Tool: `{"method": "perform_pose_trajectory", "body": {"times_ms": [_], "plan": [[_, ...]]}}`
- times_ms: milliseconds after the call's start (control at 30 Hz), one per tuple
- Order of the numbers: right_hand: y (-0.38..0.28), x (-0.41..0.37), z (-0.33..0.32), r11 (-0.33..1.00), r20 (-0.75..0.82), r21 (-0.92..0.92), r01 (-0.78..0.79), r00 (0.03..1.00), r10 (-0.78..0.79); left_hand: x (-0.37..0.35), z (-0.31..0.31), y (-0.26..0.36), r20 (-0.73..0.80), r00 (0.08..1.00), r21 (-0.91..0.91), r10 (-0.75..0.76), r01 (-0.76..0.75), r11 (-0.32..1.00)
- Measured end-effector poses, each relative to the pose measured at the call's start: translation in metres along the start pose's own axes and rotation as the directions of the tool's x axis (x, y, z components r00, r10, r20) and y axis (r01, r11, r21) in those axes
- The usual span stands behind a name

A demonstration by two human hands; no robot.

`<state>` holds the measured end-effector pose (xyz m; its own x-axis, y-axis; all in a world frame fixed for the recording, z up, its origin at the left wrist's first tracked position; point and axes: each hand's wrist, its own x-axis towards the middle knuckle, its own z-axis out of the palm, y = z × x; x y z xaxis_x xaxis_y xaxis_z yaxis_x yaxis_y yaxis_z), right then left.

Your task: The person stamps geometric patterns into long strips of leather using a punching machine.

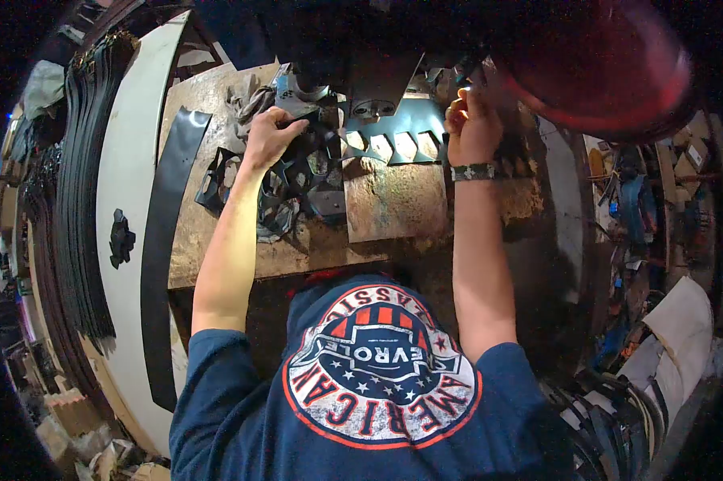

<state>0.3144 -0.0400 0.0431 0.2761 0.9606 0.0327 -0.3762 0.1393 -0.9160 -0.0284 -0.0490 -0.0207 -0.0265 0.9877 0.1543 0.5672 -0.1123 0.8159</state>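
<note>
My left hand [273,138] is over a pile of dark cut scraps [313,172] on the worktable. Its fingers are curled, with the thumb pointing right; what lies between them I cannot make out. My right hand [473,132] is raised at the right of the machine head, fingers curled closed beside a small bright light. Whatever it grips is hidden. Between the hands lies a dark sheet [405,120] with a row of angular cut-outs along its near edge. It rests on a worn board [397,200], partly under the machine head [375,100].
A large red machine part [602,72] overhangs the upper right. At the left, a long black strip [173,240] leans by a pale panel [129,184], with dark strips [85,192] hanging beyond. More strips [610,417] are stacked at lower right. Crumpled cloth [253,104] lies behind my left hand.
</note>
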Motion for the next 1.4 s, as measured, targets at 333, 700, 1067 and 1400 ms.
{"method": "perform_pose_trajectory", "body": {"times_ms": [333, 700, 1067, 1400], "plan": [[0.004, -0.043, -0.021, 0.943, -0.194, -0.322, -0.089, 0.981, 0.026, -0.002, -0.005, 0.003, -0.015, 0.996, 0.151, 0.093, -0.09, 0.985], [0.018, -0.063, -0.037, 0.198, 0.345, -0.881, 0.43, 0.869, -0.354, -0.115, -0.055, 0.076, 0.552, 0.699, 0.403, -0.456, 0.255, 0.879], [0.039, -0.09, -0.057, 0.252, 0.2, -0.937, 0.241, 0.963, -0.181, -0.012, 0.059, 0.046, -0.051, 0.917, 0.42, 0.396, -0.34, 0.841], [0.008, -0.09, -0.048, 0.593, -0.19, -0.723, -0.353, 0.928, 0.321, 0.02, 0.092, 0.022, -0.307, 0.882, -0.01, 0.357, -0.378, 0.926]]}}
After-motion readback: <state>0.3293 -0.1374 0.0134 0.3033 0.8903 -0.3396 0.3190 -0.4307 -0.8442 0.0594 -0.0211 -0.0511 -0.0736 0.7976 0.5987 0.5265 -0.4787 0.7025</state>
